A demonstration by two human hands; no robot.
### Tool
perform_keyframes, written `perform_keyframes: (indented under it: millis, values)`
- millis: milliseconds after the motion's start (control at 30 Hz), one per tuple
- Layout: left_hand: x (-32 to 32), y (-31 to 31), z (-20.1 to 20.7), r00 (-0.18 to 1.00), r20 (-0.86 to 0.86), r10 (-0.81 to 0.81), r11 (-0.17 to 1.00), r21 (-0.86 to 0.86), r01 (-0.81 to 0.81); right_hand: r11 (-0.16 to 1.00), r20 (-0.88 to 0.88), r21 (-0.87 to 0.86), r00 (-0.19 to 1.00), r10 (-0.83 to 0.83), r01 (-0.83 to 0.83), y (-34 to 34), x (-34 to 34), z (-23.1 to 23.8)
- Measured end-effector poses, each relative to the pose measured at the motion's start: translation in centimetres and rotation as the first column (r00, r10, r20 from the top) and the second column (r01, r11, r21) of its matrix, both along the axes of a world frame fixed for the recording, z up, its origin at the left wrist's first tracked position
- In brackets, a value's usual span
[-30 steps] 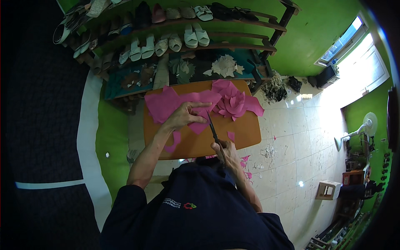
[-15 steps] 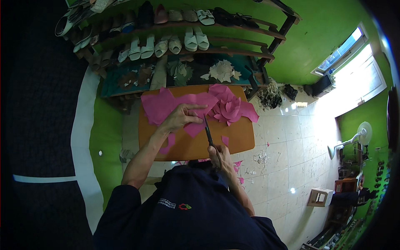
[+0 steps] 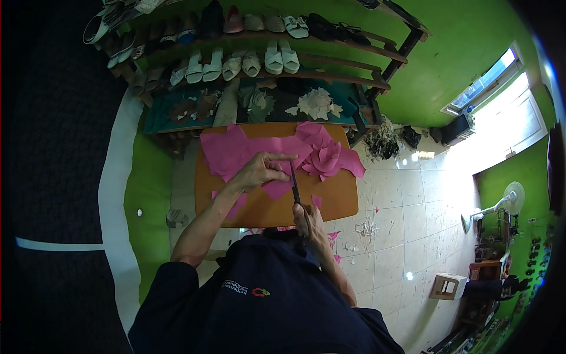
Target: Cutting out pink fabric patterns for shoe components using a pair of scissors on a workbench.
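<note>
My right hand [image 3: 311,221] is closed round the handles of dark scissors [image 3: 295,187], whose narrow blades point away from me. Beside the blade tips, my left hand [image 3: 258,172] grips a pink sheet [image 3: 270,146], its index finger stretched to the right and its thumb lower down. Part of the sheet shows between these fingers and below them. Right of the blades lies a heap of pink petal-shaped pieces [image 3: 323,159]. Loose pink scraps [image 3: 316,201] rest on the brown table [image 3: 265,213], one by the scissors and others under my left wrist.
Beyond the table stands a wooden rack [image 3: 330,71] with rows of shoes and sandals [image 3: 274,57]. Its lowest shelf carries a cream pile of cut pieces [image 3: 316,104] and a grey-green pile [image 3: 256,104]. Scraps [image 3: 367,228] litter the tiled floor; a white fan [image 3: 512,199] stands right.
My left hand's fingers have shifted slightly nearer to me along the sheet. The scissor blades look closer together. My view has moved a little.
</note>
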State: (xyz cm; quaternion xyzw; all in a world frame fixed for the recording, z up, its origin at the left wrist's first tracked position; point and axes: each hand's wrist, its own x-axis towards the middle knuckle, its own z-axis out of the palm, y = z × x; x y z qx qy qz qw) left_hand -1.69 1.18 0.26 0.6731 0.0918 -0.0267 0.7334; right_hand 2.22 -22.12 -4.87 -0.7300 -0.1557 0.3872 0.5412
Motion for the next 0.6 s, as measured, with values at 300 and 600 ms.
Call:
perform_keyframes:
  millis: [300, 600]
  values:
    - [-0.1, -1.7, -1.7, 0.989, 0.018, 0.149, 0.976, -0.163, -0.144, 0.991, -0.132, 0.093, 0.987, -0.086, 0.099, 0.0, -0.3, 0.8]
    - [-0.3, -3.1, -2.4, 0.968, 0.097, 0.231, 0.911, -0.371, -0.18, 0.978, -0.189, 0.146, 0.975, -0.119, 0.148, 0.2, -0.7, 1.2]
